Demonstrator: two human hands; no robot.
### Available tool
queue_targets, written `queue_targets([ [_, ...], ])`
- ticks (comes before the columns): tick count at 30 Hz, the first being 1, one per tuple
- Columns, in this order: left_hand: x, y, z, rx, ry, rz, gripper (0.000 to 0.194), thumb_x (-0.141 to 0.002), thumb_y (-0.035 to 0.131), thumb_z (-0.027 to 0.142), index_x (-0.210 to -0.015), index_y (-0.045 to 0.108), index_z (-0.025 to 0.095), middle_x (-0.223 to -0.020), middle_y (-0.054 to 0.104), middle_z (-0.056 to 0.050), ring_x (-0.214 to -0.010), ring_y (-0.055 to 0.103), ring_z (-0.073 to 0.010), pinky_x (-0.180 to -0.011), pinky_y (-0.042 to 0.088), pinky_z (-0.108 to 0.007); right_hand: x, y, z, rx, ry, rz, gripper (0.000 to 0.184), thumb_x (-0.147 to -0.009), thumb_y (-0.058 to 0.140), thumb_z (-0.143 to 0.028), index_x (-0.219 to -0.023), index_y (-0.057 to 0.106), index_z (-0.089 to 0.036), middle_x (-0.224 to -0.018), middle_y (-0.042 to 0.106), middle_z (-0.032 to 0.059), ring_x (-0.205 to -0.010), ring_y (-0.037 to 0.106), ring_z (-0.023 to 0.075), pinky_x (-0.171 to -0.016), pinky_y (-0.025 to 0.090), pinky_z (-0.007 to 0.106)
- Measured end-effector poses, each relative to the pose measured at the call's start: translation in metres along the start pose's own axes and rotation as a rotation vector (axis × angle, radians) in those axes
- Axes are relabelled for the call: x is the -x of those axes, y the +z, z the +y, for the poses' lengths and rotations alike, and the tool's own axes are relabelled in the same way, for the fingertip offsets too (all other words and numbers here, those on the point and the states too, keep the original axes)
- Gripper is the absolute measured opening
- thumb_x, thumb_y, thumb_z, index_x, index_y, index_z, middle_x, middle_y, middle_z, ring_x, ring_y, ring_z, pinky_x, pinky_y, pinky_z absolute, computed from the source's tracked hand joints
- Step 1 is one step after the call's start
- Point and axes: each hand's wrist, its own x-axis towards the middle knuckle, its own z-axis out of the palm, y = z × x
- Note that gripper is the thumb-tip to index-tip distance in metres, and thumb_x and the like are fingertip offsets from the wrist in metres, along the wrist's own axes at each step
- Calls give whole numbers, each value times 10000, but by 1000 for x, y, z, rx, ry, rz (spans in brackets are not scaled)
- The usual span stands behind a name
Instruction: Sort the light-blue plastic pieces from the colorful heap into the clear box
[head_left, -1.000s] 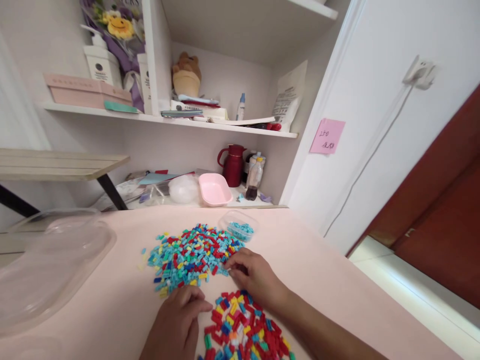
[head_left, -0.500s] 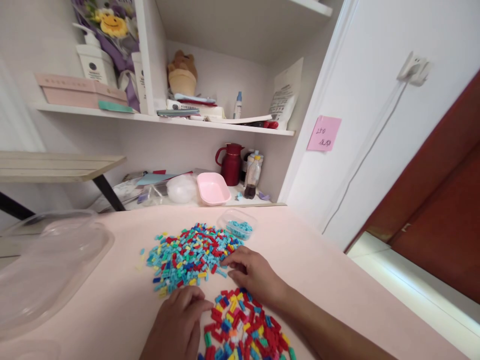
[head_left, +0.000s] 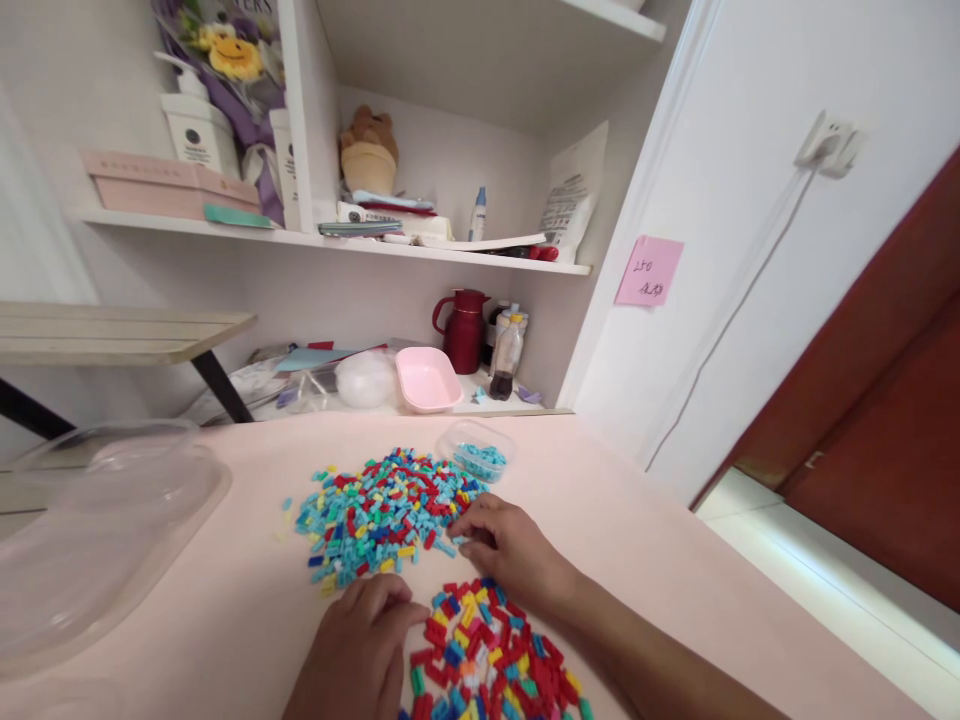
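My right hand (head_left: 514,548) is at the right edge of the far pile of small coloured plastic building blocks (head_left: 382,515). Its fingers are curled, and thumb and forefinger pinch at a small light blue block (head_left: 457,540), partly hidden by the fingertips. On the table between the two piles rests my left hand (head_left: 356,635), fingers loosely bent and thumb held apart, with nothing seen in it. Its thumb points at the near pile (head_left: 487,655), mostly red, yellow and blue blocks. Behind my right hand a clear plastic tub (head_left: 450,440) contains light blue blocks (head_left: 481,461).
Clear plastic containers (head_left: 112,540) stand on the left of the pink table (head_left: 225,620). At the back are a pink tray (head_left: 429,380), a dark red jug (head_left: 465,332) and a bottle with dark liquid (head_left: 506,358). A shelf (head_left: 450,250) runs above them.
The whole view has shifted slightly. My right fingertips have come a little closer around a light blue block at the pile's edge. My left hand stays in place.
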Motion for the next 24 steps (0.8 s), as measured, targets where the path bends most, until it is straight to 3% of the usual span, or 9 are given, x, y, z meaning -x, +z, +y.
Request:
queue_targets([
  [19, -2, -4, 2, 16, -10, -39, 304, -807, 459, 123, -969, 661, 282, -962, 652, -40, -885, 640, -180, -749, 540, -305, 1, -4, -7, 72, -37, 74, 176, -750, 592, -136, -812, 717, -245, -861, 669, 5, -791, 606, 146, -713, 438, 243],
  [24, -4, -4, 1, 3, 25, -18, 288, -780, 488, 121, -939, 665, 283, -907, 660, -25, -831, 645, -179, -699, 543, -291, -5, -15, -4, -51, -36, 237, 156, -807, 562, -222, -867, 706, -222, -819, 674, 22, -718, 592, 151, -678, 454, 259],
])
